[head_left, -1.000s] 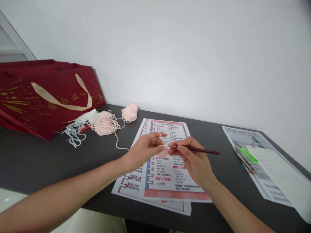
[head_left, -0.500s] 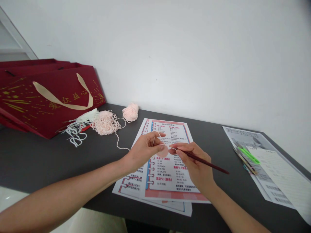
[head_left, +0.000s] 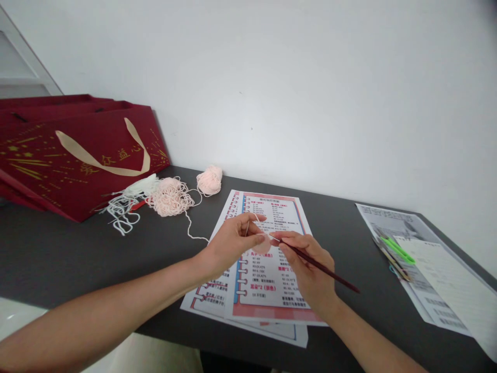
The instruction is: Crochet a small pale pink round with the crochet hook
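Your left hand (head_left: 225, 241) pinches a small, pale pink crocheted piece (head_left: 262, 245) between thumb and fingertips, with a strand of yarn (head_left: 247, 228) running over the raised index finger. Your right hand (head_left: 312, 264) grips a crochet hook (head_left: 326, 270), thumb and fingers pressed together around it near the metal end; its dark red handle slants down to the right. The hook's shaft points at the piece, but you cannot tell whether its tip sits in a stitch. The piece is just left of your right fingertips, above a printed pattern sheet (head_left: 272, 312) on the dark table (head_left: 341, 223). Off to the left, a loose heap of pink yarn (head_left: 170, 198) lies between white yarn (head_left: 128, 199) and a pink yarn ball (head_left: 209, 181), near a dark red gift bag (head_left: 81, 191). To your right, a bright green tool (head_left: 399, 249) rests on papers (head_left: 446, 274).
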A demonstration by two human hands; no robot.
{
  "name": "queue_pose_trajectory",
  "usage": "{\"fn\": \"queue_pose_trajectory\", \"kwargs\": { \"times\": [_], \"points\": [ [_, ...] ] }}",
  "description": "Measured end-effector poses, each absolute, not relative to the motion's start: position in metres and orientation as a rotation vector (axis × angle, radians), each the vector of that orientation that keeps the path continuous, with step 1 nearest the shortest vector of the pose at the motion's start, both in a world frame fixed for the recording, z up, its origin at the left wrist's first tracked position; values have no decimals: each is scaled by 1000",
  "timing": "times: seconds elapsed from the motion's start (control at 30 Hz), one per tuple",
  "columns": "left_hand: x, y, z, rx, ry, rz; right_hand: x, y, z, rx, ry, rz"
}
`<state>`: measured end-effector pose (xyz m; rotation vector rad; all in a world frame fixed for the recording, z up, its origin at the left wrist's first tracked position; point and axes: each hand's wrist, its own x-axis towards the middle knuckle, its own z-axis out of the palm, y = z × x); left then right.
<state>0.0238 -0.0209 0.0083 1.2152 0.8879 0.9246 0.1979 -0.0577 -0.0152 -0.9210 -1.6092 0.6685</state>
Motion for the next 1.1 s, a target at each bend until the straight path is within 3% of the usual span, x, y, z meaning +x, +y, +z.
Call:
{"fn": "queue_pose_trajectory", "kwargs": {
  "times": [0.27, 0.53, 0.9, 1.1],
  "points": [
    [23, -20, 8, 1281, 920, 952, 202, -56, -12, -934, -1496, 860],
    [23, -21, 7, 1330, 948, 962, 198, -60, -10, -991, -1686, 552],
    [26, -22, -3, 1473, 1038, 1071, 185, -64, -14, -740, -2016, 89],
    [29, -23, -4, 1446, 1077, 1077, 179, -65, -17, -984, -1760, 350]
  ]
}}
